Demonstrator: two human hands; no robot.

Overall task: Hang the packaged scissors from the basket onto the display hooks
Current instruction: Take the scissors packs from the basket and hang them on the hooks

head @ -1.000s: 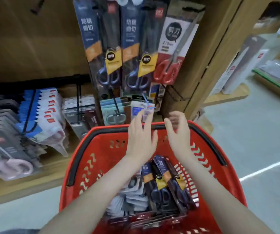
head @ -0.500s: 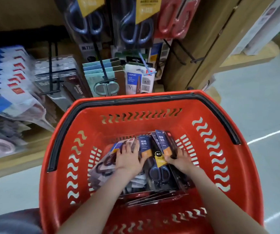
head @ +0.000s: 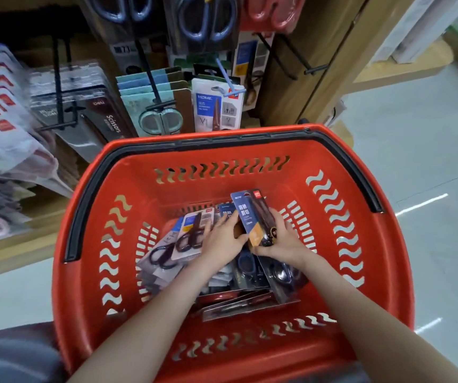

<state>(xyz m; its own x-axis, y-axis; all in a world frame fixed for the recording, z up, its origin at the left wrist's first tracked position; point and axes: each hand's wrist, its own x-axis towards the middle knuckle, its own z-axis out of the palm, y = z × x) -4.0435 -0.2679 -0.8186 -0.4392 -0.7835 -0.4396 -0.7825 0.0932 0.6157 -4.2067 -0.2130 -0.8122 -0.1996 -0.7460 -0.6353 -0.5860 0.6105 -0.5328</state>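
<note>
A red basket [head: 341, 294] with a black handle holds several packaged scissors. My right hand [head: 283, 241] grips a blue-and-orange scissors pack [head: 250, 217] and tilts its top end up out of the pile. My left hand [head: 222, 239] lies beside it inside the basket, fingers on the same pack's left edge and over a second blue pack. A grey-card pack with dark-handled scissors [head: 186, 239] lies to the left. Display hooks [head: 150, 78] with hanging scissors packs stand behind the basket.
An empty black hook [head: 299, 64] juts from the wooden panel at the upper right. Stacked white and grey packs [head: 6, 111] crowd the hooks at the left. A wooden shelf edge [head: 9, 255] runs along the left; grey floor [head: 429, 161] lies to the right.
Both hands dropped from the display into the basket. My right hand took hold of a blue pack and raised its top end. The view tilted downward.
</note>
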